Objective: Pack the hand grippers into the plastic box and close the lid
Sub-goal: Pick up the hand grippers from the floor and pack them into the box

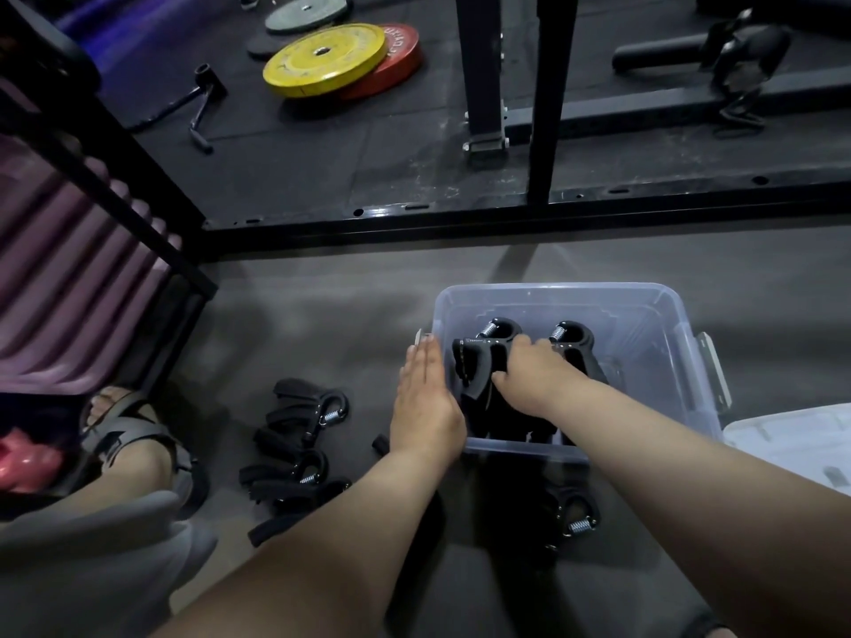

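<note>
A clear plastic box [654, 315] stands on the grey floor, lid off. Inside it black hand grippers with steel springs stand upright, one at the left [479, 356] and one further right [573, 338]. My right hand [534, 375] reaches into the box and grips the left hand gripper's handles. My left hand [426, 398] lies flat, fingers together, against the outside of the box's left wall. Several more hand grippers [299, 444] lie loose on the floor to the left, and another hand gripper [573, 513] lies just in front of the box.
The white lid [801, 444] lies at the right of the box. A black rack frame [460, 218] runs across behind the box, with yellow and red weight plates [331, 57] beyond. A sandalled foot [133, 448] and purple mats are at the left.
</note>
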